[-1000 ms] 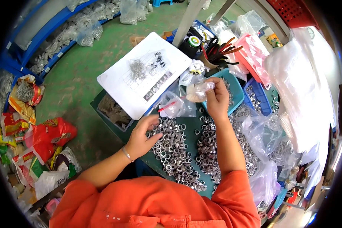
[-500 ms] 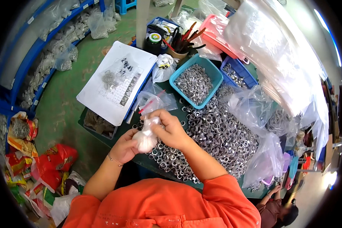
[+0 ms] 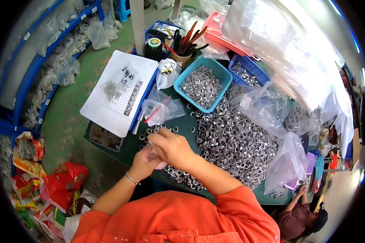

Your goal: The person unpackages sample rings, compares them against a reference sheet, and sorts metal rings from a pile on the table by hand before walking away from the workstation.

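Both of my hands meet over the near edge of the green table, around a small pinkish-white plastic bag (image 3: 161, 165). My left hand (image 3: 144, 164) is closed on its lower part. My right hand (image 3: 172, 149) pinches at its top, and the fingers cover most of it. Its contents cannot be made out. Beside my right forearm spreads a big heap of silvery metal rings (image 3: 239, 146), with a few loose ones near my fingertips. Just beyond the hands lies a clear zip bag (image 3: 172, 110) with a red strip.
A teal basket (image 3: 192, 103) of small metal pieces stands behind the heap, beside a blue bin (image 3: 260, 77). Printed paper (image 3: 99, 105) lies at left. A pot of pliers (image 3: 186, 44) is further back. Plastic sheeting (image 3: 280, 44) hangs at right; a co-worker (image 3: 298, 220) sits lower right.
My right hand has turned over the top of the small bag, and the fingers now hide most of it. Both hands have lowered slightly. The whole view has shifted a little.
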{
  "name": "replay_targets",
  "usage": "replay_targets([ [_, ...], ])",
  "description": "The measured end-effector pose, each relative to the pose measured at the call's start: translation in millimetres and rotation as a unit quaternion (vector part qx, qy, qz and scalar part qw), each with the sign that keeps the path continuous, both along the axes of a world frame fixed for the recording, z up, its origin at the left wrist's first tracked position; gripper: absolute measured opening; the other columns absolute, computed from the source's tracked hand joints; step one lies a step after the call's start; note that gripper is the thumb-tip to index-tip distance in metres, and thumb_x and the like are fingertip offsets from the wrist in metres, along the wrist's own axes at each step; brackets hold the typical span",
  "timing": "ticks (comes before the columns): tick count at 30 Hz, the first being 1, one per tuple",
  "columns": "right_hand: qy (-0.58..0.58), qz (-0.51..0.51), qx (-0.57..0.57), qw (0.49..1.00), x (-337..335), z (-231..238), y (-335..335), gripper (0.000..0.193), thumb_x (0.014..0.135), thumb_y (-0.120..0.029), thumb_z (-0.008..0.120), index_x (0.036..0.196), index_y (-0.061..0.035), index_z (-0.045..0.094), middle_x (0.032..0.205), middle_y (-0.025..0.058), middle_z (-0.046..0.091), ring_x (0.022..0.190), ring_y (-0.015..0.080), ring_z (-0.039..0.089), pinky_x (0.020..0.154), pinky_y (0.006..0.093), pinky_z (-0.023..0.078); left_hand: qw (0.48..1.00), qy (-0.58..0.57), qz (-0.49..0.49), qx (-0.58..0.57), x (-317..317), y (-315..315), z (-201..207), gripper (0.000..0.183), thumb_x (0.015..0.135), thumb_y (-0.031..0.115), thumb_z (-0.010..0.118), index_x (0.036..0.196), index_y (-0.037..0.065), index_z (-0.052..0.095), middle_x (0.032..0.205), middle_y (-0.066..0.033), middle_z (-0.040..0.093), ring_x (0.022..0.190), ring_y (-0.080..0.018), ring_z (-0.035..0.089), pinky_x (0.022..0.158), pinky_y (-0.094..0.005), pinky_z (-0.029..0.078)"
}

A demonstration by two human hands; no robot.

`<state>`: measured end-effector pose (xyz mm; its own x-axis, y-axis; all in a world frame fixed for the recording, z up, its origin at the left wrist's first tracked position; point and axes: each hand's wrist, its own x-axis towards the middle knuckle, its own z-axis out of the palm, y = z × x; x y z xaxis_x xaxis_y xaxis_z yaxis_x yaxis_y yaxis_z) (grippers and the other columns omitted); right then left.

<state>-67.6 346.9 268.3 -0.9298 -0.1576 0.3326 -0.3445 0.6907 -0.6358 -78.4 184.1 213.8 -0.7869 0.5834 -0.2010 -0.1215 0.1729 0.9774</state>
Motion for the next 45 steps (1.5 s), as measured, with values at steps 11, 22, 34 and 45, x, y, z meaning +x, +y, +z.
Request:
replay_targets([
  [11, -0.124, 0.272, -0.097, 0.95, 4.5, 2.6, 34.3, 0.037, 0.071, -0.011, 0.073, 0.106, -0.007, 0.061, 0.101, 0.0102, 0.057, 0.093, 0.0332, 0.056, 0.079, 0.0392, 0.046, 0.901, -0.35, -0.214, 0.142, -21.1, -35.9, 12.1, 0.031, 0.087, 0.01, 0.061, 0.114, -0.005, 0.059, 0.105, -0.0085, 0.064, 0.096, -0.0142, 0.061, 0.084, -0.0285, 0.049],
  [22, -0.57, -0.16, -0.586, 0.553, 16.0, -23.2, -37.6, 0.023, 0.092, -0.02, 0.048, 0.089, -0.0029, 0.064, 0.068, 0.0064, 0.059, 0.053, 0.0132, 0.051, 0.042, 0.0235, 0.032, 0.947, 0.318, -0.042, 0.003, -34.5, -58.5, 36.9, 0.042, 0.071, 0.008, 0.074, 0.108, 0.003, 0.056, 0.098, -0.0147, 0.059, 0.09, -0.0326, 0.06, 0.077, -0.0371, 0.05],
  [34, -0.071, 0.069, -0.01, 0.995, 8.6, 38.0, -101.3, 0.047, 0.079, -0.005, 0.064, 0.124, -0.0025, 0.05, 0.125, 0.02, 0.049, 0.113, 0.0378, 0.048, 0.098, 0.0442, 0.037, 0.894, -0.398, -0.132, 0.161, -82.5, -110.2, 31.9, 0.022, 0.087, 0.012, 0.059, 0.102, -0.003, 0.061, 0.093, -0.0081, 0.065, 0.082, -0.0135, 0.064, 0.073, -0.0271, 0.053],
  [45, -0.432, -0.136, -0.411, 0.791, 9.3, 4.7, -102.0, 0.017, 0.095, -0.014, 0.05, 0.097, -0.0008, 0.06, 0.089, 0.0111, 0.064, 0.074, 0.0153, 0.062, 0.062, 0.0295, 0.051, 0.968, -0.013, -0.249, -0.025, -71.7, -119.7, 56.8, 0.047, 0.073, 0.016, 0.077, 0.11, 0.002, 0.053, 0.103, -0.0089, 0.06, 0.095, -0.0161, 0.059, 0.084, -0.0288, 0.048],
])
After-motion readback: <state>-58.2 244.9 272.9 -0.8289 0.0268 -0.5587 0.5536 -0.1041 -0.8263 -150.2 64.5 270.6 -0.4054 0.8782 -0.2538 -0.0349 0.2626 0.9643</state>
